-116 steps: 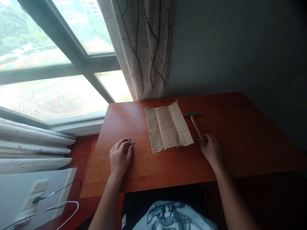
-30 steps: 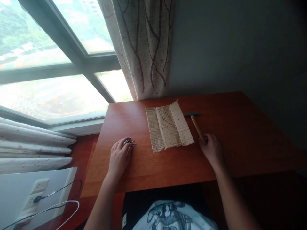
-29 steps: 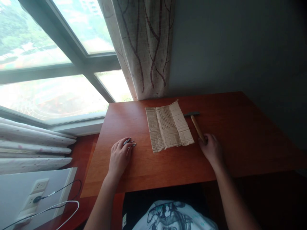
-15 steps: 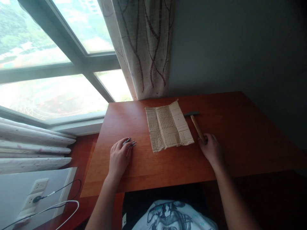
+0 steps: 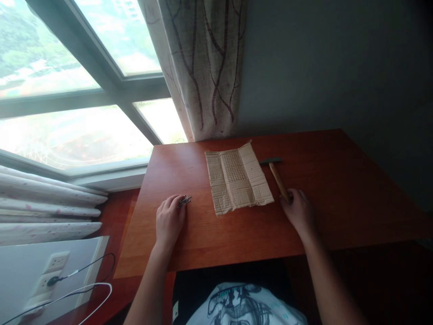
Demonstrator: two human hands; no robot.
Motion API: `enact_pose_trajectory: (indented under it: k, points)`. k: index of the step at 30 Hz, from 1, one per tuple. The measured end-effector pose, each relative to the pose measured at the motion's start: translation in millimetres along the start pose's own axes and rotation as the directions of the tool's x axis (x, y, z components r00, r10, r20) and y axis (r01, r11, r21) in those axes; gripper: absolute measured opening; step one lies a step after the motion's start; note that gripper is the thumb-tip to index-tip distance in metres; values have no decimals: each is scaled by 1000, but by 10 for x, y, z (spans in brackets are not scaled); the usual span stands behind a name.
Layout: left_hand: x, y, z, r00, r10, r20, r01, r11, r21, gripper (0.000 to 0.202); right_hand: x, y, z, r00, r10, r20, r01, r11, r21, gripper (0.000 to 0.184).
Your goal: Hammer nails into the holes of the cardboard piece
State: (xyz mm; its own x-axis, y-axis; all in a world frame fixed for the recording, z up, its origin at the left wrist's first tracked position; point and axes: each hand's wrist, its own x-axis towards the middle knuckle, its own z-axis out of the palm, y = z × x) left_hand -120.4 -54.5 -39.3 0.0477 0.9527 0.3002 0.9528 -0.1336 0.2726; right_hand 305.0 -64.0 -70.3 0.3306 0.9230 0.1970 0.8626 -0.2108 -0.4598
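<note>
Several metal nails (image 5: pixel 184 201) poke out from the fingers of my left hand (image 5: pixel 169 220), which is closed round them at the left of the table. My right hand (image 5: pixel 298 208) grips the lower end of a hammer's wooden handle (image 5: pixel 278 179). The dark hammer head (image 5: pixel 271 160) rests on the tabletop, beside the right edge of a cardboard sheet (image 5: pixel 238 187). That creased sheet lies flat between my hands, and a grid of small dark holes or dots (image 5: pixel 234 166) covers its middle panel.
The reddish wooden table (image 5: pixel 203 246) stands against a dark wall (image 5: pixel 321 67). A patterned curtain (image 5: pixel 206 67) hangs behind it, with a window (image 5: pixel 84 135) to the left. Cables (image 5: pixel 91 285) run from a wall socket (image 5: pixel 57 262) at the lower left.
My left hand has shifted slightly right, and the nails are now drawn into a tighter bunch. My right hand, the hammer and the cardboard have stayed put.
</note>
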Motion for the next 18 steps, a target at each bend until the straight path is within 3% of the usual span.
enact_pose_trajectory:
  k: [18]
  points:
    - [194,275,207,984,-138,-108,134,990,-49,23,-5,10,-1,1000,2,8,-2,1000,7,33]
